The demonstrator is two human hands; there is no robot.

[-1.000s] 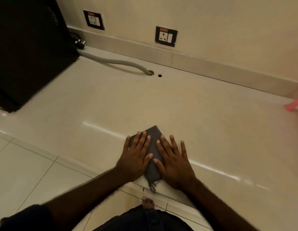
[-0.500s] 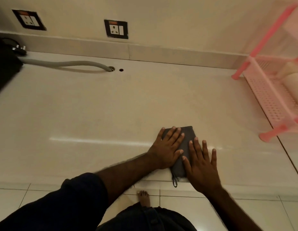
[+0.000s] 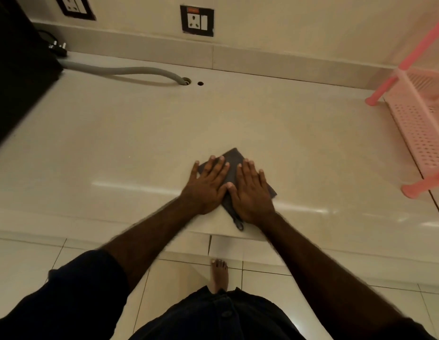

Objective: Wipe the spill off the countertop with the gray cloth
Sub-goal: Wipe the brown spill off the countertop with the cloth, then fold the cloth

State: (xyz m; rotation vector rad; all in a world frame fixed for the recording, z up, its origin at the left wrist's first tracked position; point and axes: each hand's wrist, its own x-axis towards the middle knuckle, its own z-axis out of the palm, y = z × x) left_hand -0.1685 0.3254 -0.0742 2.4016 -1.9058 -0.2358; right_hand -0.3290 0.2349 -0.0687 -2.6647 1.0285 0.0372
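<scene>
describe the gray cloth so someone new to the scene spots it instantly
Start at the pale countertop and come to its near edge, centre. The gray cloth lies flat there under the left hand and right hand. It is the only dark fabric, with a small loop at its near corner.

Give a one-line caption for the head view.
Both hands, left hand and right hand, press a folded gray cloth flat on the beige countertop.

Hands (image 3: 227, 186) slid gray cloth (image 3: 232, 165) leftward; cloth now angled diamond-wise.
</scene>
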